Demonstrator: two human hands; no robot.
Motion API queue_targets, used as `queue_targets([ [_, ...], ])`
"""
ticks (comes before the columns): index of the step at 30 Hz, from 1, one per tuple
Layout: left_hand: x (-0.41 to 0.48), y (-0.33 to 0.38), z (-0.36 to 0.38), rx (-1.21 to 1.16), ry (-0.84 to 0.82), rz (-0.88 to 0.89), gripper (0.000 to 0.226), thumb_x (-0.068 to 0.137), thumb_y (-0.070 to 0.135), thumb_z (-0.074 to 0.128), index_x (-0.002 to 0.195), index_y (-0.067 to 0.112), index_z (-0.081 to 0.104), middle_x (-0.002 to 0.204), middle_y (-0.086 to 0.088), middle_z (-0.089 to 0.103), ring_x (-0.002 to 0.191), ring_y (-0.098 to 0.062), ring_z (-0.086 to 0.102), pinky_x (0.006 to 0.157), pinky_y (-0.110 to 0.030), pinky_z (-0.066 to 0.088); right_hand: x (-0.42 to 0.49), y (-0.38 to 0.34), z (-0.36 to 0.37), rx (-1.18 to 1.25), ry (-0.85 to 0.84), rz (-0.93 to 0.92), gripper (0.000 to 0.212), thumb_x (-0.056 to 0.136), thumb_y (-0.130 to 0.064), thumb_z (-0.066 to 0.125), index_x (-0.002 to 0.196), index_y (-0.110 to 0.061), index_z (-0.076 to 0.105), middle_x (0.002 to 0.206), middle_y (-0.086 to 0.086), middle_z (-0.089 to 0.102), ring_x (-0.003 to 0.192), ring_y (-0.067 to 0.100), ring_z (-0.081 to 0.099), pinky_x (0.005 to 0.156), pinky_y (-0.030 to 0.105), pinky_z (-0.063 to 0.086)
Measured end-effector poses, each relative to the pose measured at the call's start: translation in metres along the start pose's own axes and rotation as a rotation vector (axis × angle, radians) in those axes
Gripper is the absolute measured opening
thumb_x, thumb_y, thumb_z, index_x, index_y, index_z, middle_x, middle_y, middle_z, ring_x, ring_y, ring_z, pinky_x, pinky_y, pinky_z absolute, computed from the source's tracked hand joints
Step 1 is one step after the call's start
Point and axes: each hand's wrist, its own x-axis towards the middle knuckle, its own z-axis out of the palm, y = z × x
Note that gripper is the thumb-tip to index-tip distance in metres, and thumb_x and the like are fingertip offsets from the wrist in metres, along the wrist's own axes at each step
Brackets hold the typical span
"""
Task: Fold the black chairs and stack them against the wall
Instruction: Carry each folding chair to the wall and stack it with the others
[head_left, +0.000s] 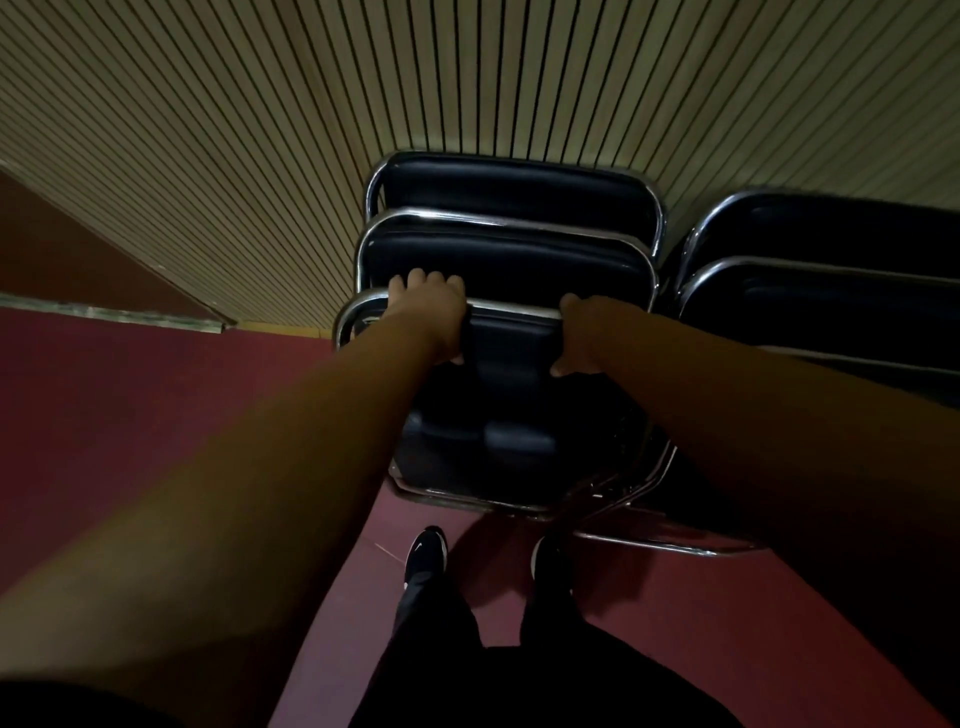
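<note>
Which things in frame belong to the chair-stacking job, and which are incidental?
Job: front chair, gripped by left hand and right hand; two folded chairs behind it; right stack; slatted wall.
Incidental: red floor; black shoes.

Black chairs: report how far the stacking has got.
Done: two folded chairs lean at the slatted wall, with a second stack of two on the right. In hand: left hand and right hand grip the top rail of a third folded chair at the front of the first stack. Left: any unfolded chairs are out of view.
</note>
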Motion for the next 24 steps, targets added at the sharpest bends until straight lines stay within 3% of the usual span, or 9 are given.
queue_targets([
  [6, -0.012, 0.002, -0.032, -0.029, -0.039, 0.033, 0.087, 0.069, 0.044, 0.093, 0.138, 0.009, 0.053, 0.136, -0.019, 0.053, 0.125, -0.041, 0.054, 0.107, -0.047, 0.047, -0.022, 0.01, -0.011, 0.103, 0.011, -0.012, 0.094, 0.082, -0.053, 0.084, 0.153, -0.012, 0.038, 0.154, 0.018, 0.038, 0.131, 0.042, 0.054, 0.104, 0.048, 0.052],
  [8, -0.017, 0.008, -0.051, -0.03, -0.028, 0.093, 0.066, 0.077, 0.042, 0.088, 0.127, 0.009, 0.062, 0.128, -0.019, 0.063, 0.114, -0.036, 0.062, 0.089, -0.036, 0.049, -0.035, 0.013, -0.025, 0.124, 0.015, -0.052, 0.085, 0.088, -0.053, 0.077, 0.152, -0.009, 0.042, 0.153, 0.019, 0.043, 0.131, 0.039, 0.054, 0.102, 0.041, 0.05],
  [10, -0.021, 0.017, -0.072, -0.025, -0.009, 0.151, 0.041, 0.086, 0.044, 0.079, 0.108, 0.012, 0.069, 0.115, -0.016, 0.07, 0.098, -0.032, 0.065, 0.076, -0.031, 0.043, -0.048, 0.016, -0.041, 0.134, 0.085, -0.092, 0.065, 0.092, -0.053, 0.07, 0.14, -0.01, 0.056, 0.138, 0.014, 0.059, 0.121, 0.033, 0.06, 0.096, 0.037, 0.051],
  [12, -0.024, 0.029, -0.095, -0.033, 0.035, 0.206, 0.032, 0.091, 0.044, 0.072, 0.102, 0.013, 0.072, 0.111, -0.011, 0.072, 0.096, -0.03, 0.065, 0.078, -0.032, 0.046, -0.059, 0.02, -0.058, 0.148, 0.181, -0.088, 0.043, 0.091, -0.052, 0.066, 0.112, -0.014, 0.069, 0.112, 0.007, 0.069, 0.105, 0.03, 0.065, 0.089, 0.037, 0.055],
  [14, -0.028, 0.041, -0.113, -0.084, 0.065, 0.268, 0.029, 0.095, 0.042, 0.067, 0.109, 0.016, 0.074, 0.113, -0.006, 0.071, 0.103, -0.027, 0.065, 0.089, -0.036, 0.052, -0.071, 0.025, -0.073, 0.208, 0.239, -0.053, 0.033, 0.093, -0.05, 0.064, 0.087, -0.017, 0.067, 0.091, 0.004, 0.068, 0.09, 0.028, 0.066, 0.079, 0.036, 0.054],
  [18, -0.045, 0.058, -0.136, -0.181, 0.091, 0.375, 0.021, 0.099, 0.036, 0.066, 0.112, 0.02, 0.073, 0.111, -0.001, 0.069, 0.106, -0.022, 0.063, 0.097, -0.039, 0.052, -0.111, 0.034, -0.087, 0.247, 0.371, 0.083, 0.033, 0.095, -0.044, 0.061, 0.095, -0.013, 0.072, 0.096, 0.007, 0.069, 0.094, 0.03, 0.065, 0.084, 0.037, 0.055],
  [24, -0.075, 0.094, -0.114, -0.237, -0.051, 0.609, 0.01, 0.09, 0.025, 0.069, 0.091, 0.017, 0.075, 0.089, -0.004, 0.076, 0.091, -0.022, 0.073, 0.093, -0.042, 0.059, -0.196, 0.03, -0.034, 0.339, 0.36, 0.34, 0.035, 0.097, -0.038, 0.058, 0.102, -0.01, 0.077, 0.11, 0.017, 0.074, 0.108, 0.036, 0.068, 0.087, 0.034, 0.05],
])
